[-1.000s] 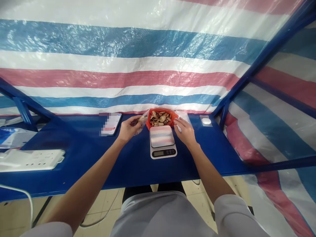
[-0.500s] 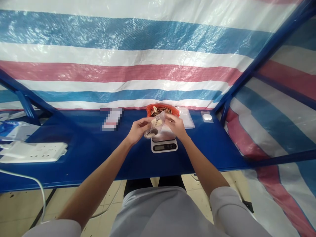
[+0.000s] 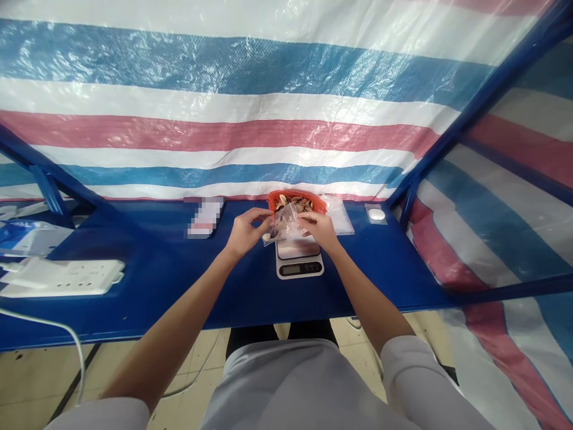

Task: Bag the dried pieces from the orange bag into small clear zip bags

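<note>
Between my hands, above the kitchen scale (image 3: 299, 269), is a clear plastic bag (image 3: 285, 220) with some pale and dark pieces in it. My left hand (image 3: 249, 229) pinches the bag's left side, and my right hand (image 3: 319, 228) grips its right edge with thumb and fingers. The scale is white with a dark display strip facing me; the bag and my right hand partly cover its plate. Just behind the bag, a red-orange mesh-like container (image 3: 274, 198) holds many brown and cream dried slices (image 3: 305, 203).
Flat clear plastic bags (image 3: 341, 216) lie right of the red container. Farther right is a round white item (image 3: 376, 214) in a small clear packet. A white power strip (image 3: 62, 278) with a cable occupies the blue table's (image 3: 170, 286) left side. Striped sheeting (image 3: 250, 134) hangs behind.
The bag has been turned and flattened between my hands, its contents shifting. My left hand has moved slightly up and left; both hands still hold the bag.
</note>
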Demonstrator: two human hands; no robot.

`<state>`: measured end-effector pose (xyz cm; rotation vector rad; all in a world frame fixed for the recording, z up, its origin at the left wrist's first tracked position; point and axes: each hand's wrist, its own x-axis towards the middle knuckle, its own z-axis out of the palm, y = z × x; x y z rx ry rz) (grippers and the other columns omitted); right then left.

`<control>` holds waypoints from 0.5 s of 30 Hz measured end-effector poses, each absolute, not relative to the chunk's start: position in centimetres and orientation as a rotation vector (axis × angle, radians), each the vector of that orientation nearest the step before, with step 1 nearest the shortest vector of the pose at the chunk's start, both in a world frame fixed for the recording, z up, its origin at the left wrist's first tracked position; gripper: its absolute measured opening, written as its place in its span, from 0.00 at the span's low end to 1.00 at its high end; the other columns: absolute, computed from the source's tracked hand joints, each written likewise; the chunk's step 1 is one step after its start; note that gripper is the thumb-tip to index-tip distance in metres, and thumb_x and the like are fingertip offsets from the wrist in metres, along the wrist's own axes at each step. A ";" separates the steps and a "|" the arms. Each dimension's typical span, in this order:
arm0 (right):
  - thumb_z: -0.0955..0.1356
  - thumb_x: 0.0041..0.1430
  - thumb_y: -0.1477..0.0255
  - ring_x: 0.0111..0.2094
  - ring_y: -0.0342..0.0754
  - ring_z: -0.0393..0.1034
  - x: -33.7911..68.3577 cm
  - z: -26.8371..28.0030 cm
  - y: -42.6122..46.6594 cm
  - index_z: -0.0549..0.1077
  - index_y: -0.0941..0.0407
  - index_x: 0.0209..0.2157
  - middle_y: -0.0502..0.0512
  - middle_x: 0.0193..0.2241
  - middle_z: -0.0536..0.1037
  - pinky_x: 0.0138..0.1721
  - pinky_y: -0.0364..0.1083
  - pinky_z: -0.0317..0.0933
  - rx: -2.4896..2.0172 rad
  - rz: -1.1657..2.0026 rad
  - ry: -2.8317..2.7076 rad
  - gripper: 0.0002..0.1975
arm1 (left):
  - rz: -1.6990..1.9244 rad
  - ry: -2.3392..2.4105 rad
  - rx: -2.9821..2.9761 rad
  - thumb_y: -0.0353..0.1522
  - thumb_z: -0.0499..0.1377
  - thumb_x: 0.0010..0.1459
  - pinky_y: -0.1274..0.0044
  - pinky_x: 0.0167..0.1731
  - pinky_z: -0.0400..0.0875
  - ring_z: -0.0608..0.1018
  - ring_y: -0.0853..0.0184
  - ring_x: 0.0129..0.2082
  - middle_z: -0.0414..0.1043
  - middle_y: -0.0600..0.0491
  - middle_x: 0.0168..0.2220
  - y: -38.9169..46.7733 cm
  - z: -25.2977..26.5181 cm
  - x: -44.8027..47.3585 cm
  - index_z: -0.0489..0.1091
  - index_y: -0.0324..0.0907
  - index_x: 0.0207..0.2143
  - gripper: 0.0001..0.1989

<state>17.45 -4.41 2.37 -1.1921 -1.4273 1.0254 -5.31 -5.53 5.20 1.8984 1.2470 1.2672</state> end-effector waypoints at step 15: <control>0.71 0.58 0.68 0.35 0.51 0.80 16.4 3.2 -3.7 0.84 0.52 0.36 0.51 0.34 0.85 0.43 0.48 0.75 -1.163 0.670 -1.773 0.08 | 0.986 1.257 1.423 0.51 0.63 0.53 0.74 0.27 0.74 0.78 0.64 0.24 0.77 0.48 0.24 -2.0 4.2 -1.4 0.74 0.39 0.25 0.23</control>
